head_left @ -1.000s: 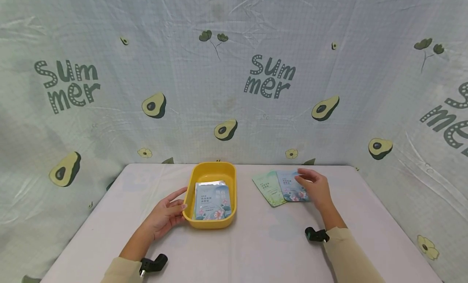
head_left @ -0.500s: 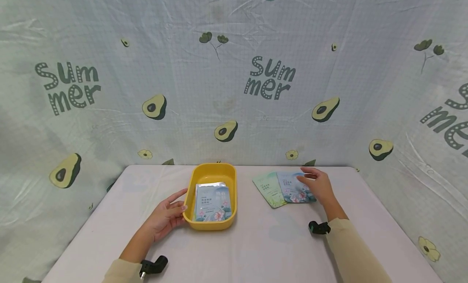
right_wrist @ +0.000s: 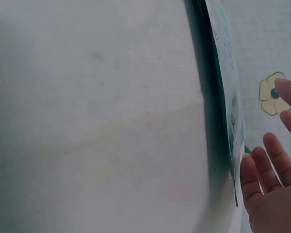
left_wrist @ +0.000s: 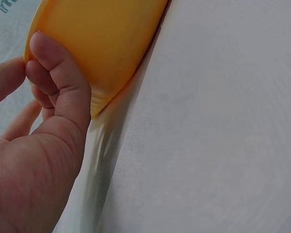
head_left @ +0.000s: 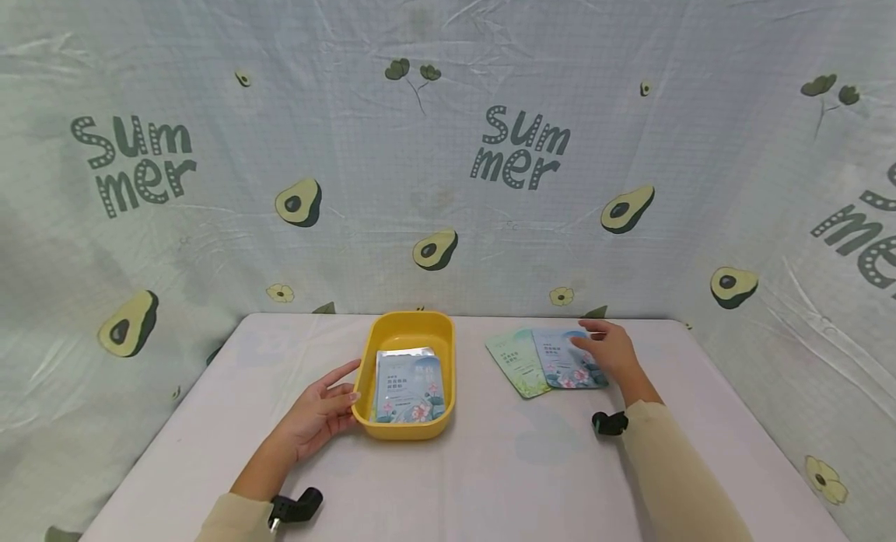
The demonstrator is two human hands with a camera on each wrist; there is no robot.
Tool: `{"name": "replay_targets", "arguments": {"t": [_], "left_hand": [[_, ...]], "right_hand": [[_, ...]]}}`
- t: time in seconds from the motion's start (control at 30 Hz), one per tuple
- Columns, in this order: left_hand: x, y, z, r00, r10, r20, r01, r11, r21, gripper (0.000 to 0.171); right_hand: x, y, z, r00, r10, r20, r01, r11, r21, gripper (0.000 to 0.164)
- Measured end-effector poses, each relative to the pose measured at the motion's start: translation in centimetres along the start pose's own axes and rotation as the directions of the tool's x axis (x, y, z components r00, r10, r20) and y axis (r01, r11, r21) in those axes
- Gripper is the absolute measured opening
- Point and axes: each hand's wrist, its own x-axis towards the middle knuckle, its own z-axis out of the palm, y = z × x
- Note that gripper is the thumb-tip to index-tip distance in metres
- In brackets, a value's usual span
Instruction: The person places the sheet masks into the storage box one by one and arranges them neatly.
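Note:
My left hand (head_left: 318,416) holds the near left corner of a yellow plastic tray (head_left: 449,386); in the left wrist view its fingers are at the rim of the tray (left_wrist: 111,39). A blue face mask packet (head_left: 409,390) printed with pink lotus lies in the tray, over others with silver edges. My right hand (head_left: 612,355) hovers with parted fingers at the right edge of another blue lotus packet (head_left: 563,359). That packet overlaps a green packet (head_left: 516,363). In the right wrist view, the fingertips are beside a packet's edge (right_wrist: 233,116); contact cannot be made out.
A white cloth covers the table (head_left: 483,464). Behind it hangs a cloth backdrop (head_left: 350,215) printed with avocados and lettering, running round both sides. A black wrist camera (head_left: 609,424) sits on the right wrist, another black camera (head_left: 297,505) on the left.
My right hand has shifted slightly to the right, uncovering more of the blue packet's right side. The tray, the packets and my left hand look unmoved.

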Motion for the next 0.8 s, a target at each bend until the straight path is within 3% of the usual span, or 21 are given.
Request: {"name": "replay_targets", "arguments": {"t": [0.27, 0.8], "left_hand": [[0.0, 0.0, -0.1, 1.000, -0.008, 0.002, 0.008, 1.000, -0.006, 0.077], [0.2, -0.1, -0.1, 1.000, -0.013, -0.006, 0.013, 1.000, -0.010, 0.077]], "right_hand": [[1.2, 0.2, -0.2, 1.000, 0.012, 0.029, -0.010, 0.998, -0.064, 0.060], [2.6, 0.4, 0.1, 0.984, 0.114, 0.134, -0.101, 0.990, -0.099, 0.072]]}}
